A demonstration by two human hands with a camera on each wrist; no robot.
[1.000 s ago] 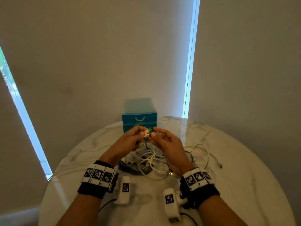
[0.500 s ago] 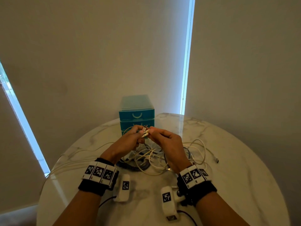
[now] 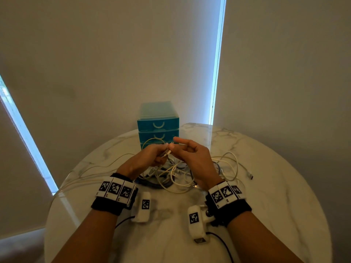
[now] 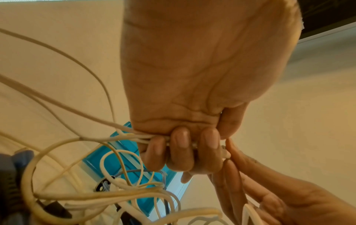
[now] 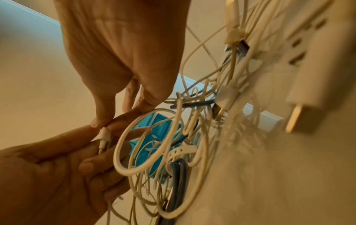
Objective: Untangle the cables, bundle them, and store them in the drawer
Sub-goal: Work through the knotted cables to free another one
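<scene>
A tangle of white cables with a dark blue cable lies on the marble table in front of the teal drawer unit, whose drawers are closed. Both hands hover above the tangle. My left hand has its fingers curled round several white cable strands. My right hand pinches a small white connector between thumb and a finger, its forefinger pointing out straight. The two hands touch at the connector. A white cable loop arches up behind the left hand.
The round marble table stands against a plain wall with bright window slits. One loose white cable trails right to a plug; other strands run left over the table edge. The drawer unit is just beyond the hands.
The small green piece seen between the fingertips a second ago no longer shows. My right forefinger has straightened, and a white cable loop has risen behind the left hand.
</scene>
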